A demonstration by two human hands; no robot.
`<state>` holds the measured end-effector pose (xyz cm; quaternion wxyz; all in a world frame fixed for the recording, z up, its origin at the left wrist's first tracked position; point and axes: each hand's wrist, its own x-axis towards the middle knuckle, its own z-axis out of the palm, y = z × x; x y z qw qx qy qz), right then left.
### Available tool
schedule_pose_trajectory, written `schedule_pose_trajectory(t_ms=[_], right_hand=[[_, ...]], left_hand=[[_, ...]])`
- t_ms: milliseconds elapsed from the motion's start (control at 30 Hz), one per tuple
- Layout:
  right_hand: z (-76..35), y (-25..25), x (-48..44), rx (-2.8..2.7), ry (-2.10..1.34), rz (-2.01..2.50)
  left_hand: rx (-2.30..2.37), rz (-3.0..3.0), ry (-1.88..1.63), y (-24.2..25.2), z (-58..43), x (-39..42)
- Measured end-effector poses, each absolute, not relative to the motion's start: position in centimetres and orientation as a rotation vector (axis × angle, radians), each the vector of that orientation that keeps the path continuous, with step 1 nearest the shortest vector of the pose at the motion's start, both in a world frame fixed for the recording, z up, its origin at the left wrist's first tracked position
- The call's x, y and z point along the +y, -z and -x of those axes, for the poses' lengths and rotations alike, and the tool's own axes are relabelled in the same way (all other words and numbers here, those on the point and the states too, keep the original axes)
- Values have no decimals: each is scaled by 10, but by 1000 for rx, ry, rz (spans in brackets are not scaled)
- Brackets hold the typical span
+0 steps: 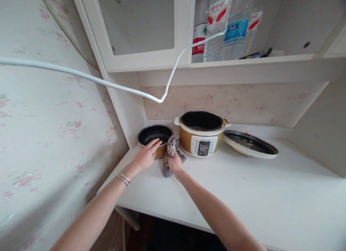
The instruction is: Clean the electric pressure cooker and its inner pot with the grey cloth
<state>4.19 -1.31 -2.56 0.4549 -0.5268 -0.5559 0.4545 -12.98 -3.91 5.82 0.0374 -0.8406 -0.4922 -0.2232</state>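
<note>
A round pot [159, 152] with a black inside and a gold outside stands at the left of the white table. My left hand [146, 155], with bracelets on the wrist, is at its front rim, the fingers stretched out over the opening. In my right hand [175, 162] is a grey patterned cloth [168, 170], bunched up against the pot's right side. Just right of the cloth stands a gold and white electric cooker [185, 139] with its top open and a control panel in front. Its lid [250, 144] lies upside down to the right.
The white table [229, 186] has its front edge below my forearms. Overhead, a cabinet [151, 60] holds several plastic bottles [235, 31]. A white cable [121, 87] hangs across the view. A flowered wall [54, 135] bounds the left side.
</note>
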Motion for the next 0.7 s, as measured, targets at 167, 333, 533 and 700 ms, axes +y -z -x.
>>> schedule_pose_trajectory(t_ms=[167,333,533,700], right_hand=[[-43,21,-7,-1364,-1110,1350],[-32,21,-14,-1332,-1082,1373],[-18,20,-28,-1329,-1043,1335],[-19,16,-33,-1322,-1127,1274]], left_hand=[[-1740,2401,493,-62,201,-22],[-1755,2426,498,-34,203,-33],[-1797,2375,769,-11,118,-63],[-1760,2557,931,-16,81,-49]])
